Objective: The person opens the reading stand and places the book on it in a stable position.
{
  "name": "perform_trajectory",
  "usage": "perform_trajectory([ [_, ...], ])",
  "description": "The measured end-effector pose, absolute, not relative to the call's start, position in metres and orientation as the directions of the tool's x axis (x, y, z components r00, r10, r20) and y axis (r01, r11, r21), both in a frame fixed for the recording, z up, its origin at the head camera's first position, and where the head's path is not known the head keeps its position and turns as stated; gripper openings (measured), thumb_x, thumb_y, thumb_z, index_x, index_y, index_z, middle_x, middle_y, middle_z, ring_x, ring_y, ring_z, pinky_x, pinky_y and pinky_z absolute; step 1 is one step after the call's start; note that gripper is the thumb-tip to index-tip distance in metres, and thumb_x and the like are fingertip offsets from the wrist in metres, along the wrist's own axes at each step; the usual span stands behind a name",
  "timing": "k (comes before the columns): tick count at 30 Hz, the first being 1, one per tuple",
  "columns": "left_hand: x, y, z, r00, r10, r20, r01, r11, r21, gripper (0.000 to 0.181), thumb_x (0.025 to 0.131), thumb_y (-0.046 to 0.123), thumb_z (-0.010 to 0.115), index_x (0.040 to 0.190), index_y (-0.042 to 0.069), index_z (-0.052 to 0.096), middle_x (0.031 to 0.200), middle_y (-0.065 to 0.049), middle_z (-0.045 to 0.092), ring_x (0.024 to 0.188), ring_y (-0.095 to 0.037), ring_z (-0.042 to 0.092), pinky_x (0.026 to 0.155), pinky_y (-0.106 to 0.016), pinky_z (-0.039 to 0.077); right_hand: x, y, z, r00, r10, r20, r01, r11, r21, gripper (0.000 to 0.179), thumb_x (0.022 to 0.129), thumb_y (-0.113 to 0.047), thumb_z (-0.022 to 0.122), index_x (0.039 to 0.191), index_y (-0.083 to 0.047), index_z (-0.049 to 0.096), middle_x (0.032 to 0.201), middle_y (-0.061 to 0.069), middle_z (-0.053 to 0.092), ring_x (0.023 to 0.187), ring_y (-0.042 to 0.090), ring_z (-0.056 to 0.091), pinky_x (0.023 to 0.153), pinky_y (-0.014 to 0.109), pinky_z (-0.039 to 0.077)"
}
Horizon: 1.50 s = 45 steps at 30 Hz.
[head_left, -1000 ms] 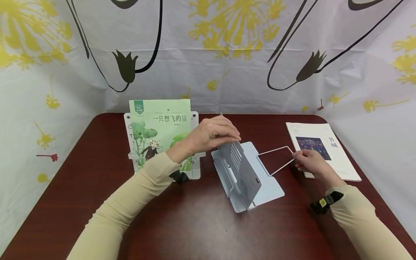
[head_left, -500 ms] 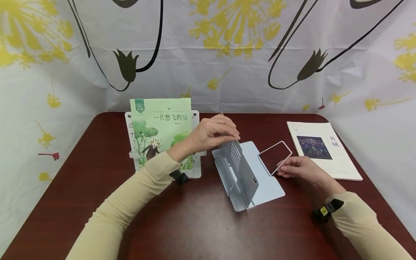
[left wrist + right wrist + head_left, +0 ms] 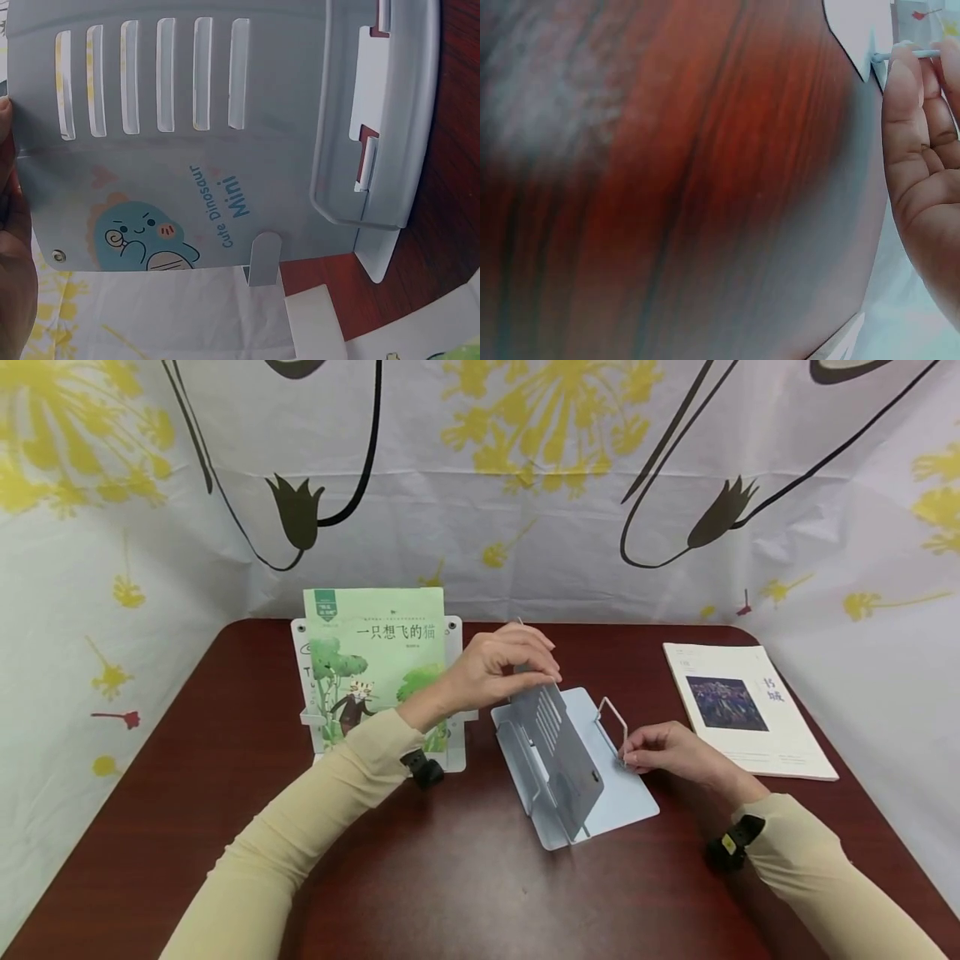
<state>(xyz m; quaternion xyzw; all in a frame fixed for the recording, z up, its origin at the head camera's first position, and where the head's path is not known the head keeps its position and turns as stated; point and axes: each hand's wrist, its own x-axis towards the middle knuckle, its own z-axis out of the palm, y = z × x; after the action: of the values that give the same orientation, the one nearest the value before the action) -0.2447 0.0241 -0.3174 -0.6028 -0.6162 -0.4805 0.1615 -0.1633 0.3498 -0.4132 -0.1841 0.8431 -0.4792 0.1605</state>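
A pale blue-grey metal book stand (image 3: 558,768) stands part-folded at the middle of the table, its slotted panel tilted up from a flat base plate (image 3: 630,797). My left hand (image 3: 498,668) grips the panel's top edge between thumb and fingers. Seen from the left wrist, the panel (image 3: 292,180) carries long slots and a cartoon dinosaur. At the base's right side my right hand (image 3: 671,756) pinches a thin wire support (image 3: 615,710), which stands raised off the plate. In the right wrist view, the wire (image 3: 885,57) passes between the fingertips.
To the left, a green picture book (image 3: 382,668) leans on a white book stand (image 3: 455,743). A white magazine (image 3: 780,743) lies flat on the right, just beyond my right hand. The dark red table (image 3: 480,902) ends at a patterned curtain (image 3: 570,552).
The right hand has swung the wire support up from lying out to the right, bringing it left over the base plate. My left hand keeps its hold on the panel.
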Motion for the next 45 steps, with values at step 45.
perform_trajectory([
  [45,-0.272,0.073,-0.312,-0.241,0.729,0.640,0.840,-0.174,0.514,0.005,0.086,0.011,0.067,0.082,0.012,0.069,0.093,0.000,0.067,0.113,-0.018,0.054,0.101,-0.023,0.038,-0.163,0.314,-0.417,-0.885,-0.427,-0.188,-0.075,0.527,-0.846,0.013,0.087,-0.006,0.065,0.086,0.007,0.064,0.072,0.010,0.065,0.059,0.009,0.060,0.056,0.026,0.054],
])
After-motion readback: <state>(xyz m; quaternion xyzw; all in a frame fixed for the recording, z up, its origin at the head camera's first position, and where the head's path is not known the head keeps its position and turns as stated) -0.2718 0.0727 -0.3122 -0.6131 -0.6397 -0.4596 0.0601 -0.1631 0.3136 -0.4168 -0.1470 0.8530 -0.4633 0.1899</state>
